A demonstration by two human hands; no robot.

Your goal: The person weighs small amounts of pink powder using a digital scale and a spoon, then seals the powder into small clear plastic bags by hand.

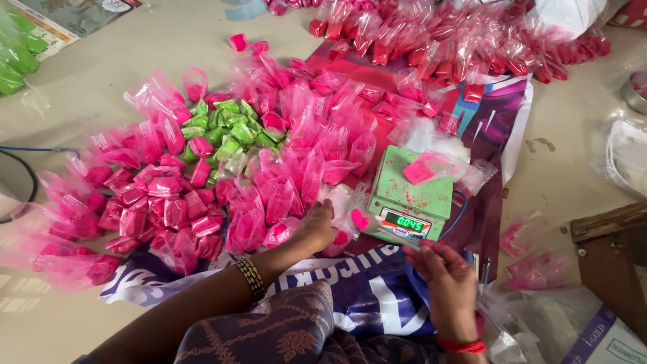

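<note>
Roughly speaking, I read this as well along, with plenty done and a little visibly left. Starting at the far left, a few green packets (15, 57) lie at the edge of the floor (101, 81), well apart from the rest. Next comes the big heap of pink powder packets (168, 195), some folded tight, others with loose clear tops, spread over a printed sheet (364, 296); a small cluster of green folded packets (226, 128) sits in the middle of that heap. My left hand (317, 226) rests at the near edge of the heap, its fingers curled down among the packets; I cannot tell whether they are clamped on one or only touching. Just to the right stands the green weighing scale (412, 195), its display lit, with one pink packet (421, 168) lying on its pan. My right hand (441, 269) is near the front of the scale, fingers pinched together on a thin clear plastic bag (384, 229) that has pink at its tip. Beyond, along the top right, a second long pile of reddish-pink packets (458, 40) lies filled. At the far right a few loose pink-stained bags (532, 266) lie beside a wooden plank (610, 222), seemingly unfilled.
</note>
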